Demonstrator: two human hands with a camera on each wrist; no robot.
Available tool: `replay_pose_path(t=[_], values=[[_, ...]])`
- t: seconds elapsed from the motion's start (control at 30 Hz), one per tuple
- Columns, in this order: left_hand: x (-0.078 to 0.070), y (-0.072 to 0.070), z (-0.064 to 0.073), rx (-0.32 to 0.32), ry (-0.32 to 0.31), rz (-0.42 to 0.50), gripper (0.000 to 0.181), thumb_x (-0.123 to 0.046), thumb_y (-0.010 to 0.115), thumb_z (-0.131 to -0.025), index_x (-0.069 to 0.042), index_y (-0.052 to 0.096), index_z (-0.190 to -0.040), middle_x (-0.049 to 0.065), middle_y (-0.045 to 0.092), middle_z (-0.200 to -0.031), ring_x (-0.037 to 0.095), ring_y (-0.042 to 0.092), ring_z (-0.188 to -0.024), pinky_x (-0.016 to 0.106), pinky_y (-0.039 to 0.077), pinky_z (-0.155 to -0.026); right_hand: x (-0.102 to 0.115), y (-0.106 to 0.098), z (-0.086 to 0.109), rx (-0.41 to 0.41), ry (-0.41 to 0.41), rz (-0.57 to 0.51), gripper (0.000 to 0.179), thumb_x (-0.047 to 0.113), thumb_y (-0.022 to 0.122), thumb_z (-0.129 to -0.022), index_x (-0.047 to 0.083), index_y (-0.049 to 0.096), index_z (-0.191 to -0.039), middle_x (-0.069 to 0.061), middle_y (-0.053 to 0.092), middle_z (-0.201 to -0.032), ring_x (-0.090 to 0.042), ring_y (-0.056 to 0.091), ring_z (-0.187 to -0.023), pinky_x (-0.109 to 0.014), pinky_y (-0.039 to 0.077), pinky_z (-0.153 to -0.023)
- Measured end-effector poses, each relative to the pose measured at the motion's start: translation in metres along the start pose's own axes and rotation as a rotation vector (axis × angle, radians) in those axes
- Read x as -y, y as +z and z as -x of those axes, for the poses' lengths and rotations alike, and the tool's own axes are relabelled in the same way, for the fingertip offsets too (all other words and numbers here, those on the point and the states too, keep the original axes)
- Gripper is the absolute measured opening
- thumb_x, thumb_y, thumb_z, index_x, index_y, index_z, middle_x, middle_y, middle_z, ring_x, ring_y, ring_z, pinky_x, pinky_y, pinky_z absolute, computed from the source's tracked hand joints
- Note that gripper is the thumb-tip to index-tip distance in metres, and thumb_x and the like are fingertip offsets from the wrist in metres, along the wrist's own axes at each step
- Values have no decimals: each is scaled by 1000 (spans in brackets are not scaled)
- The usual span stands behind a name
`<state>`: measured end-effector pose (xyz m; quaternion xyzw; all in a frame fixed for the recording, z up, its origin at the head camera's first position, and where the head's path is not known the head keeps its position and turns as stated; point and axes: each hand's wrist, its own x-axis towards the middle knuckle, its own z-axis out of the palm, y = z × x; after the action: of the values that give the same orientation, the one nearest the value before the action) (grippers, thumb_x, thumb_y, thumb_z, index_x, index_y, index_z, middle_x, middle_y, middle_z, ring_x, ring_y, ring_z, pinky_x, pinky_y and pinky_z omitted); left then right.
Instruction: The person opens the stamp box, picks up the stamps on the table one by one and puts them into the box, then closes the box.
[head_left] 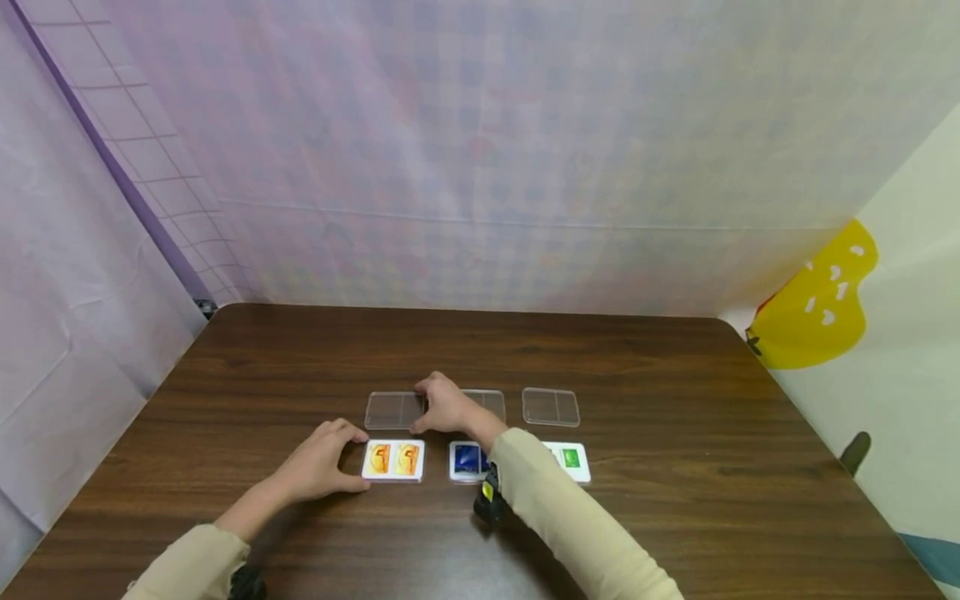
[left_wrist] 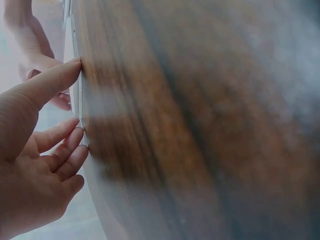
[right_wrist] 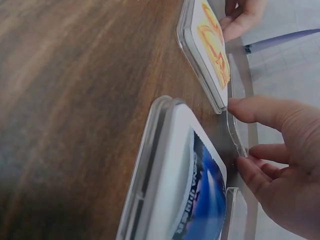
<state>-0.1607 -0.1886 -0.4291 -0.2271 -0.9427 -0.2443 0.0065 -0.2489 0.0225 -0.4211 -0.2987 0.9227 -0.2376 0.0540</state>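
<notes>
My left hand holds the left side of a flat white case with orange-and-yellow pictures, thumb at its near corner and fingers at its far one. Just behind that case lies a clear plastic lid. Its right end is pinched between the thumb and fingers of my right hand. A case with a dark blue picture sits under my right forearm, partly covered in the head view. Further right is a case with a green picture, its left part hidden by the sleeve.
Two more clear lids lie in the back row: a middle one, partly behind the right hand, and a right one. Everything rests on a dark wooden table. A pale curtain hangs behind its far edge.
</notes>
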Motion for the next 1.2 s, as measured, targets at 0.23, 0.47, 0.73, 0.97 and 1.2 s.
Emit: replay_pose_path(t=[0.23, 0.47, 0.73, 0.97, 1.2], values=[[1, 0, 0, -5, 4, 5, 55, -31, 81, -62, -2, 60, -103, 5, 56, -98, 25, 50, -97, 43, 42, -86, -1, 1, -1, -5, -14, 53, 56, 21, 79, -61, -6, 62, -106, -14, 61, -99, -22, 52, -96, -27, 41, -88], [1, 1, 0, -3, 1, 4, 55, -31, 81, -62, -2, 60, -103, 5, 56, -98, 25, 50, -98, 43, 42, -87, -5, 0, 3, -4, -19, 69, 54, 26, 79, -60, -4, 64, -102, -12, 61, -97, -20, 54, -92, -26, 43, -84], [1, 1, -1, 2, 9, 10, 55, -31, 81, -62, -1, 60, -103, 5, 56, -98, 25, 50, -98, 43, 42, -87, -7, -6, 13, -34, -57, -15, 55, 27, 79, -62, -4, 63, -105, -11, 60, -98, -19, 54, -91, -28, 44, -84], [0, 1, 0, -2, 14, 9, 54, -30, 81, -62, -2, 60, -103, 5, 56, -99, 26, 50, -99, 44, 42, -87, -12, -15, 26, -88, -108, -104, 54, 27, 79, -63, -1, 63, -106, -8, 57, -92, -16, 53, -83, -23, 44, -72], [-1, -1, 1, 3, 11, 12, 54, -30, 81, -63, -2, 60, -104, 5, 56, -100, 26, 50, -99, 44, 42, -87, -17, -18, 41, -99, -142, -149, 54, 29, 80, -63, 2, 63, -106, -5, 57, -93, -15, 55, -83, -21, 45, -72]])
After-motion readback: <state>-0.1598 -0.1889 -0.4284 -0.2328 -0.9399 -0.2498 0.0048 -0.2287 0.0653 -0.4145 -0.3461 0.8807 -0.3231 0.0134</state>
